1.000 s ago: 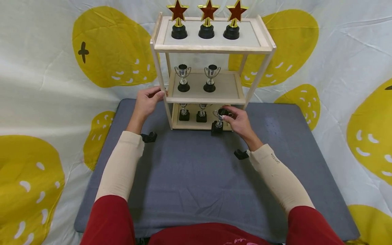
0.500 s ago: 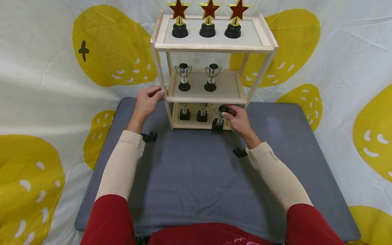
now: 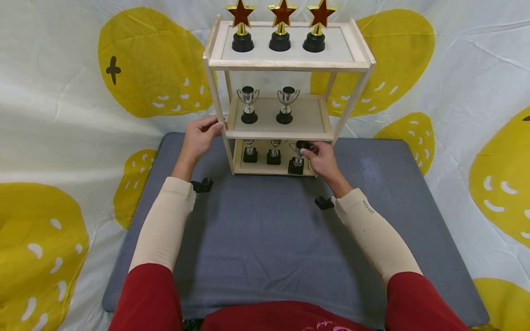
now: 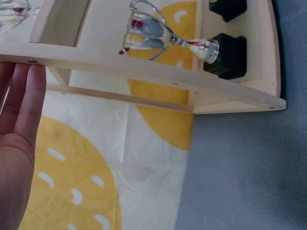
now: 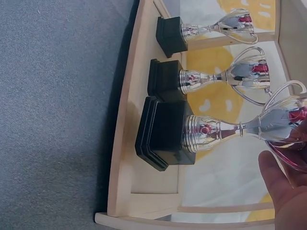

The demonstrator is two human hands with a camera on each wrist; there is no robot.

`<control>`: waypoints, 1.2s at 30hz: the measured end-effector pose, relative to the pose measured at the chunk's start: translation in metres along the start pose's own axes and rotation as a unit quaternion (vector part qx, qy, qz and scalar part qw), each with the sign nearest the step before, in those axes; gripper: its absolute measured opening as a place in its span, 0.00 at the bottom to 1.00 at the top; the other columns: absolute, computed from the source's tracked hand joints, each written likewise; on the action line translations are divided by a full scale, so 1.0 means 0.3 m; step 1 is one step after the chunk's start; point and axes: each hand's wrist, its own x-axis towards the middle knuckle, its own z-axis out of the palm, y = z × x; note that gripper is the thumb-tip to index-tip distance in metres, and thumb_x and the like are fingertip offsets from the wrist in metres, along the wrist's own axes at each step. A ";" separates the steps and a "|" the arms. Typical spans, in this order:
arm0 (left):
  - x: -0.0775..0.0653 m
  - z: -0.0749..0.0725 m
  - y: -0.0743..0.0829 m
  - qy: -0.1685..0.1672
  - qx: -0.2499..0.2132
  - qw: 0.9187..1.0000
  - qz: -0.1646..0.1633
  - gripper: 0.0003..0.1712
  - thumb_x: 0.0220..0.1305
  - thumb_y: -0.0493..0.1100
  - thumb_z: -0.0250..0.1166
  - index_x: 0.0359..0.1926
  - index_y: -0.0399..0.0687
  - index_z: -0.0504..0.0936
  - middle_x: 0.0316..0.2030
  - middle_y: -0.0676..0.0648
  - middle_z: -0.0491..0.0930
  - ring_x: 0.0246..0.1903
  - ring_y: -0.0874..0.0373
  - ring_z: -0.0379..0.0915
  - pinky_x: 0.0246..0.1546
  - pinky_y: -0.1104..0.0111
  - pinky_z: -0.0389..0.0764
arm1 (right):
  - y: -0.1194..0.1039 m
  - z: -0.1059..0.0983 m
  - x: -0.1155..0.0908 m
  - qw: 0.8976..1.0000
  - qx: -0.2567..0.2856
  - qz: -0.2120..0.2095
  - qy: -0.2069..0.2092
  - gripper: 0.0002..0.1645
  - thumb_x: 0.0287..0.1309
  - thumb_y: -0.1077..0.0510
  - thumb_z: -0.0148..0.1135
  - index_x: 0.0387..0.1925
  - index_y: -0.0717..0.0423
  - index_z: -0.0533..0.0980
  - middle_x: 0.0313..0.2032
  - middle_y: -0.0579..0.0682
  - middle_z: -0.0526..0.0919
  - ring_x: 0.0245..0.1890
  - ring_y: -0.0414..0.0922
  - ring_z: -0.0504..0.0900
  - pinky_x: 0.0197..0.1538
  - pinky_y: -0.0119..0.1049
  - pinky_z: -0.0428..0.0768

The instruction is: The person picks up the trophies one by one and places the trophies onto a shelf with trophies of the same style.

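In the head view, my right hand (image 3: pixel 325 161) grips a silver trophy cup (image 3: pixel 299 158) by its bowl and handle. Its square black base (image 5: pixel 168 132) is low at the front right of the bottom shelf; whether the base touches the board I cannot tell. Two matching trophies (image 5: pixel 168 79) stand upright beside it, partly hidden from above by the middle board. My left hand (image 3: pixel 198 138) holds the left post of the wooden shelf rack (image 3: pixel 279 135), thumb in front. In the left wrist view its fingers (image 4: pixel 31 96) reach the post's edge.
Two silver cups (image 3: pixel 285 105) with round black bases stand on the middle shelf. On the top board are three gold trophies (image 3: pixel 280 27) with red stars. The rack stands on a grey-covered table (image 3: pixel 265 234), against a white cloth with yellow fruit prints (image 3: pixel 153 64).
My right hand has moved the trophy slightly back and to the right, from the shelf's front edge to over the bottom board. The left hand stays on the post.
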 end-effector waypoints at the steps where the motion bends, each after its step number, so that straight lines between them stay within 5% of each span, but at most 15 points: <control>1: -0.001 0.001 0.001 0.000 0.000 1.000 0.000 0.15 0.66 0.36 0.64 0.51 0.35 0.85 0.45 0.29 0.83 0.43 0.56 0.84 0.49 0.68 0.85 | -0.001 0.000 0.001 1.000 -0.002 0.000 0.000 0.22 0.66 0.60 0.61 0.60 0.54 0.78 0.47 0.61 0.84 0.23 0.39 0.71 0.28 0.31 0.70; 18: -0.002 0.004 0.000 -0.005 0.004 1.000 0.001 0.16 0.66 0.37 0.64 0.52 0.34 0.84 0.45 0.32 0.85 0.44 0.58 0.84 0.51 0.66 0.85 | -0.001 0.019 0.016 1.000 0.003 0.016 -0.011 0.26 0.69 0.61 0.56 0.67 0.53 0.72 0.64 0.58 0.75 0.47 0.54 0.77 0.47 0.48 0.76; 29: 0.001 0.001 -0.003 -0.004 0.005 1.000 0.002 0.15 0.66 0.37 0.64 0.52 0.35 0.84 0.44 0.32 0.85 0.44 0.58 0.84 0.51 0.67 0.85 | -0.006 0.019 0.024 0.999 0.004 0.031 -0.024 0.25 0.72 0.59 0.52 0.68 0.52 0.69 0.62 0.58 0.76 0.18 0.40 0.64 0.29 0.38 0.68; 36: 0.020 -0.010 -0.057 0.001 -0.005 1.000 0.002 0.17 0.66 0.38 0.65 0.53 0.35 0.84 0.45 0.32 0.85 0.44 0.60 0.84 0.50 0.69 0.85 | -0.003 0.024 0.030 0.999 0.033 0.030 -0.027 0.26 0.72 0.60 0.51 0.69 0.52 0.68 0.66 0.57 0.72 0.43 0.51 0.72 0.42 0.44 0.70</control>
